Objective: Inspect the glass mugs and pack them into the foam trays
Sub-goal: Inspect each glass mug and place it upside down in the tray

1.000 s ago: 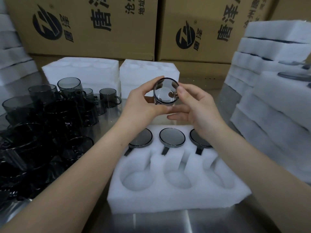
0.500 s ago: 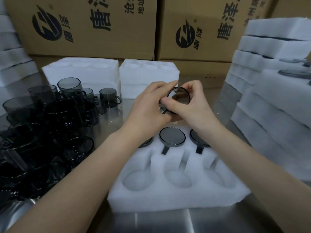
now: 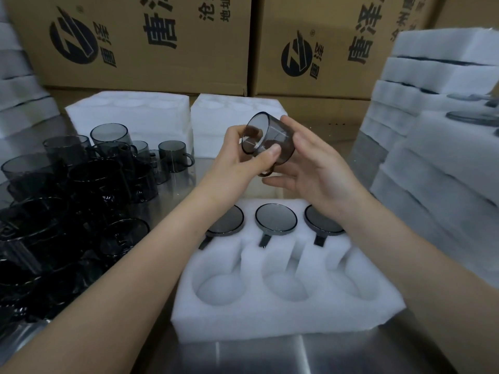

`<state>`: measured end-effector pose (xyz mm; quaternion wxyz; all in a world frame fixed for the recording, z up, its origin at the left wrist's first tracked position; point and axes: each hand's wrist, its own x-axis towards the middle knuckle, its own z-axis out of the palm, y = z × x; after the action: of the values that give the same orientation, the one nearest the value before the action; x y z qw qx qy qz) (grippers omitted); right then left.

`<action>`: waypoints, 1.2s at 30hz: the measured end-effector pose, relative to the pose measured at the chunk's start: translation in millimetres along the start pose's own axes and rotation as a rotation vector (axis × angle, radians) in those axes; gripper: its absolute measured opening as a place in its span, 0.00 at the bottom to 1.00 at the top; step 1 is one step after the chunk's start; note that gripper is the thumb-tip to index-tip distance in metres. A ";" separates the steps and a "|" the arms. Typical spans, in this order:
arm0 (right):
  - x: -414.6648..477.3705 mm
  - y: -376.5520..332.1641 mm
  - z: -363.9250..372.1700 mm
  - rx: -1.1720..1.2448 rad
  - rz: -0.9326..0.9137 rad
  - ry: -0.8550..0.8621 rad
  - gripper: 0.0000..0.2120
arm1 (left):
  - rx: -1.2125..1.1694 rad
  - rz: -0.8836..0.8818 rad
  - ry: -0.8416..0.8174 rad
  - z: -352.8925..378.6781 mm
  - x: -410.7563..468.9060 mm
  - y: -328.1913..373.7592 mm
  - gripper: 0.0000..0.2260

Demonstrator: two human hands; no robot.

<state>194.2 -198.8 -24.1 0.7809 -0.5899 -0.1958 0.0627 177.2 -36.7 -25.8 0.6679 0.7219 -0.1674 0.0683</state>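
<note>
Head view: left hand (image 3: pixel 237 155) grips the tilted mug (image 3: pixel 270 139), fingers curled round it. Straight, closed-up fingers of the right hand (image 3: pixel 318 168) touch its right side.

Head view, forward-down, close over hands (image 3: pixel 270 168)

Left cardboard box (image 3: pixel 129 74) printed in black with a round logo (image 3: pixel 73 40) beside small 唐泽, a large 唐, smaller 地址 near the top edge, right cardboard box (image 3: pixel 332 82) bearing a matching emblem (image 3: pixel 297 56) with 唐泽, large 唐泽 partly cut off
</note>
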 end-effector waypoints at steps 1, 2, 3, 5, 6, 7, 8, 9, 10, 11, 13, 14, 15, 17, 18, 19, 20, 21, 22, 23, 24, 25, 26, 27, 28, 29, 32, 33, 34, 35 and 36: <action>-0.3 -0.1 -1.0 0.000 -0.008 -0.005 0.21 | -0.024 -0.014 -0.011 -0.6 0.3 0.4 0.19; -0.4 0.0 -1.1 -0.011 -0.018 0.002 0.23 | -0.035 -0.023 -0.016 -1.1 0.4 0.5 0.21; -0.6 0.5 -0.6 -0.029 -0.030 0.020 0.25 | -0.029 -0.021 -0.017 -1.6 0.5 0.0 0.25; -0.6 1.9 1.2 -0.081 -0.061 0.065 0.26 | 0.060 0.024 -0.009 -1.7 0.4 -2.3 0.31; -0.6 3.3 1.6 -0.122 -0.079 0.083 0.24 | 0.122 0.059 -0.006 -1.2 0.1 -2.8 0.32; -0.8 4.9 2.3 -0.171 -0.095 0.094 0.22 | 0.176 0.087 -0.005 -0.6 -0.1 -3.1 0.31; -1.1 6.0 3.5 -0.224 -0.109 0.105 0.20 | 0.214 0.102 -0.006 -0.4 -0.1 -3.1 0.30; -1.9 6.7 5.1 -0.279 -0.121 0.121 0.19 | 0.237 0.106 -0.010 -0.8 -0.1 -2.9 0.28; -2.5 7.0 6.4 -0.338 -0.137 0.143 0.18 | 0.248 0.103 -0.017 -1.6 0.2 -2.9 0.27; -3.1 7.0 7.1 -0.393 -0.162 0.162 0.17 | 0.254 0.094 -0.028 -2.4 0.7 -3.0 0.27; -4.3 7.2 7.7 -0.465 -0.217 0.189 0.15 | 0.263 0.077 -0.059 -3.5 1.2 -3.4 0.27; -4.7 6.5 7.8 -0.485 -0.236 0.204 0.13 | 0.264 0.075 -0.073 -3.6 1.1 -3.4 0.27; -4.6 5.8 7.6 -0.495 -0.252 0.219 0.11 | 0.260 0.077 -0.085 -3.4 0.7 -3.1 0.27; -4.0 4.9 7.2 -0.478 -0.267 0.252 0.10 | 0.239 0.086 -0.102 -2.6 0.4 -2.4 0.26; -3.4 4.9 6.5 -0.447 -0.259 0.267 0.11 | 0.221 0.087 -0.107 -2.5 0.6 -2.0 0.27; -2.8 4.8 5.7 -0.399 -0.237 0.279 0.12 | 0.198 0.084 -0.113 -2.4 0.7 -1.7 0.27; -2.3 4.4 4.6 -0.341 -0.203 0.279 0.11 | 0.170 0.078 -0.121 -2.4 0.9 -1.6 0.28; -1.9 3.9 3.0 -0.283 -0.166 0.263 0.10 | 0.137 0.073 -0.133 -2.4 1.0 -1.6 0.27; -1.4 3.3 1.6 -0.226 -0.124 0.232 0.08 | 0.099 0.068 -0.145 -2.7 1.0 -1.7 0.27; -0.7 2.6 0.1 -0.168 -0.085 0.190 0.07 | 0.053 0.066 -0.152 -3.3 0.8 -1.9 0.26; -0.2 1.4 -0.8 -0.104 -0.052 0.142 0.08 | 0.009 0.065 -0.151 -4.2 0.8 -2.3 0.25; 0.2 0.6 -1.7 -0.036 -0.025 0.094 0.10 | -0.025 0.063 -0.140 -5.1 1.2 -2.8 0.24; 0.6 -0.1 -2.2 0.029 -0.001 0.047 0.13 | -0.048 0.059 -0.123 -6.1 2.2 -3.5 0.24; 0.8 -0.5 -2.6 0.080 0.019 0.003 0.15 | -0.066 0.054 -0.107 -7.1 3.3 -4.4 0.24; 0.8 -0.4 -2.4 0.113 0.034 -0.038 0.17 | -0.086 0.047 -0.095 -8.2 4.1 -5.2 0.23; 0.8 -0.2 -2.1 0.128 0.041 -0.071 0.18 | -0.105 0.037 -0.087 -8.9 4.7 -5.9 0.22; 0.1 1.6 -0.3 0.099 0.036 -0.086 0.20 | -0.103 0.018 -0.088 -9.9 4.3 -6.7 0.20; 0.1 2.5 0.1 0.085 0.030 -0.068 0.20 | -0.088 0.023 -0.091 -9.7 3.7 -6.6 0.20; 0.1 3.0 0.6 0.068 0.023 -0.048 0.20 | -0.072 0.032 -0.090 -9.3 3.3 -6.3 0.21; 0.2 3.8 1.1 0.047 0.010 -0.026 0.19 | -0.058 0.041 -0.087 -8.6 3.1 -5.7 0.21; 0.2 4.5 1.8 0.022 -0.004 0.002 0.18 | -0.049 0.048 -0.086 -7.8 2.6 -4.9 0.22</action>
<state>194.3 -195.8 -27.9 0.7876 -0.5809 -0.1957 0.0626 182.3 -29.2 -28.8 0.6756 0.7035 -0.2149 0.0493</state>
